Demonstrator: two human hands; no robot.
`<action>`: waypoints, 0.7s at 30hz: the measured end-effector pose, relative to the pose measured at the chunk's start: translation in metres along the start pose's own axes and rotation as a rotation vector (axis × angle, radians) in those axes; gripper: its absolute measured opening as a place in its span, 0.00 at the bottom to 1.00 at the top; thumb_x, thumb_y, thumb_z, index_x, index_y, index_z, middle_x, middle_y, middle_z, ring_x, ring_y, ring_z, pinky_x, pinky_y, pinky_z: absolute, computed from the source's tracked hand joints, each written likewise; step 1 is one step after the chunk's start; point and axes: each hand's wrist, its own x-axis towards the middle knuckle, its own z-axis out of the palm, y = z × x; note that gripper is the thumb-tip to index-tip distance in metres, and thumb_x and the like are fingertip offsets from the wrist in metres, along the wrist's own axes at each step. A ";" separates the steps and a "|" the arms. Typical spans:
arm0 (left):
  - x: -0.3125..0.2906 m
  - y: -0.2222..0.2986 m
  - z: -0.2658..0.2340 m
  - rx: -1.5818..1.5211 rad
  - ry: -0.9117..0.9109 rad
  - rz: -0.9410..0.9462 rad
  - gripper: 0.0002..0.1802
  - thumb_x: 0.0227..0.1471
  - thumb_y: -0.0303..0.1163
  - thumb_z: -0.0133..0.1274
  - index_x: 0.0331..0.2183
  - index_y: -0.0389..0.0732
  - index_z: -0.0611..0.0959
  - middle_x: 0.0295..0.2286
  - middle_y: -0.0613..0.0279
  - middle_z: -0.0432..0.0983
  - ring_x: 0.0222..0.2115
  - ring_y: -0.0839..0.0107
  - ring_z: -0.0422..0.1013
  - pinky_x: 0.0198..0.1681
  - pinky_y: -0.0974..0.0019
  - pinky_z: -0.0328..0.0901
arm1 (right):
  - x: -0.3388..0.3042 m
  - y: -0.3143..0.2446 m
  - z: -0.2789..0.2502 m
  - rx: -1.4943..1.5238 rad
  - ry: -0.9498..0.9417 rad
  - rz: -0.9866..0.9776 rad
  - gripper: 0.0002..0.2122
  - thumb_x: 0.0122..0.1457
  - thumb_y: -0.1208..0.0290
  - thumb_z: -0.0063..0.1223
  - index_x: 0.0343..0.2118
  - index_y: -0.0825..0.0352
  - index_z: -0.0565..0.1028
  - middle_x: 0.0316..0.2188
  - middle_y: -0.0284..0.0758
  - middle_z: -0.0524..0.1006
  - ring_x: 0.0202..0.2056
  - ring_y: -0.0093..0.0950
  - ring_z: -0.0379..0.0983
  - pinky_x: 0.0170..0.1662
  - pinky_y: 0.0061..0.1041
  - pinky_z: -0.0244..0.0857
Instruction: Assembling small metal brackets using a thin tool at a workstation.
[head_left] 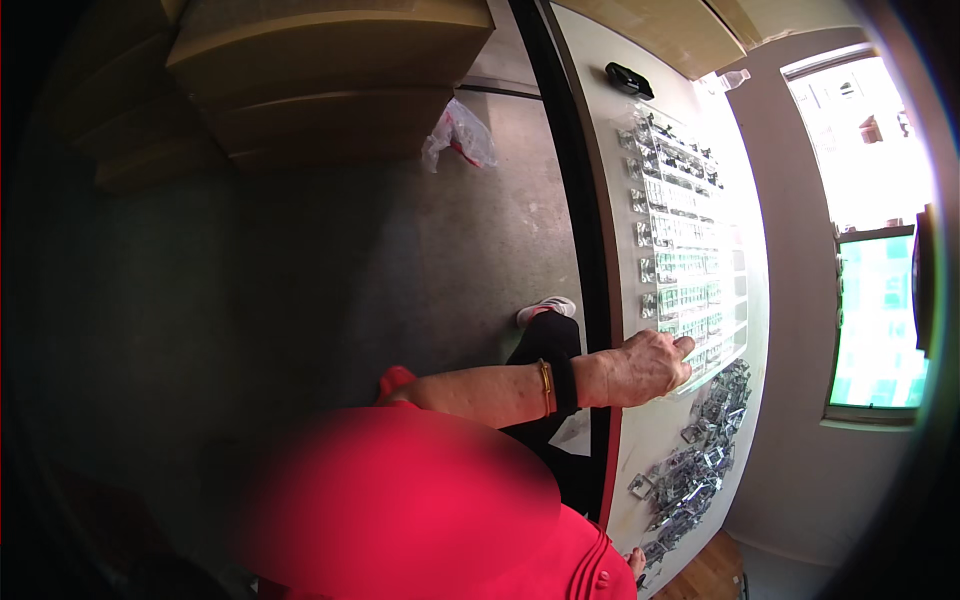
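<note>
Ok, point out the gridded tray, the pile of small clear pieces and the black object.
Gridded tray (740, 284): head view, pale cell, right edge.
Pile of small clear pieces (700, 474): head view, its middle.
Black object (630, 81): head view, middle of its body.

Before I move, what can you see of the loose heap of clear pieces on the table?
The heap is many small, clear, plastic-looking pieces, some squarish with dark bits, jumbled at varied angles in a long strip on the white table. The right hand is beside its lower end; contact is unclear.
</note>
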 end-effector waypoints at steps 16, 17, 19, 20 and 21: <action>-0.003 -0.004 0.004 0.047 0.036 -0.060 0.08 0.48 0.28 0.62 0.34 0.38 0.86 0.42 0.49 0.74 0.37 0.58 0.77 0.39 0.57 0.75 | 0.030 0.053 -0.025 -0.072 -0.001 -0.053 0.12 0.71 0.62 0.59 0.46 0.66 0.77 0.22 0.26 0.71 0.21 0.18 0.63 0.27 0.19 0.60; -0.002 -0.003 0.005 0.035 0.047 -0.051 0.08 0.49 0.28 0.62 0.34 0.38 0.86 0.42 0.49 0.74 0.37 0.58 0.76 0.40 0.57 0.75 | 0.037 0.067 -0.037 -0.079 0.011 -0.063 0.12 0.71 0.62 0.60 0.47 0.66 0.77 0.22 0.26 0.71 0.21 0.18 0.63 0.27 0.19 0.60; 0.002 -0.002 0.006 0.017 0.065 -0.036 0.08 0.49 0.28 0.62 0.34 0.38 0.86 0.42 0.49 0.74 0.37 0.58 0.76 0.40 0.57 0.75 | 0.048 0.087 -0.067 -0.087 0.005 -0.091 0.15 0.70 0.59 0.61 0.48 0.67 0.77 0.22 0.27 0.72 0.21 0.19 0.64 0.27 0.20 0.62; 0.002 -0.001 0.004 0.022 0.030 -0.046 0.09 0.49 0.28 0.62 0.35 0.38 0.86 0.43 0.48 0.75 0.39 0.57 0.77 0.41 0.57 0.76 | 0.050 0.090 -0.067 -0.089 -0.027 -0.105 0.18 0.69 0.57 0.62 0.50 0.68 0.76 0.21 0.28 0.72 0.21 0.20 0.66 0.28 0.21 0.64; 0.002 -0.001 0.004 0.025 -0.003 -0.055 0.10 0.49 0.27 0.61 0.37 0.37 0.86 0.43 0.47 0.75 0.41 0.55 0.78 0.42 0.56 0.77 | 0.051 0.092 -0.067 -0.087 -0.030 -0.102 0.18 0.69 0.57 0.62 0.50 0.68 0.76 0.21 0.28 0.72 0.21 0.20 0.66 0.28 0.21 0.64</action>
